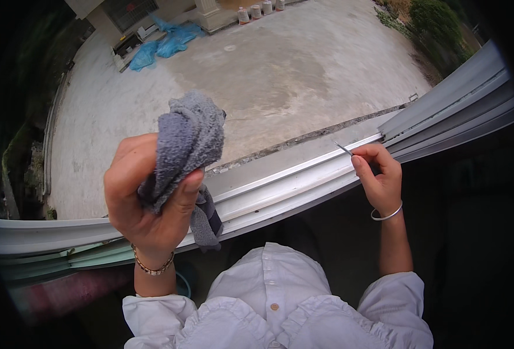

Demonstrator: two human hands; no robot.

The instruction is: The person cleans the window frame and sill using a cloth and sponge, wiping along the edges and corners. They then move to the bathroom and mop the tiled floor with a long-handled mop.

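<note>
A bunched grey terry cloth (191, 135) is gripped in my left hand (152, 196), raised close to the camera. One end of the cloth hangs below the hand, in front of the window track. Between thumb and forefinger, my right hand (379, 174) pinches a thin metal tool (343, 148), whose tip points up and to the left. That hand is over the right part of the white metal window track (278, 192). Dark specks lie in the track's grooves. What kind of tool it is cannot be told.
White window frame profiles (453, 104) rise at the right. Beyond the sill lies a concrete yard (257, 83) well below. Blue plastic sheeting (169, 41) and several sacks (255, 12) are by a building. A teal bucket rim (183, 283) shows below my left forearm.
</note>
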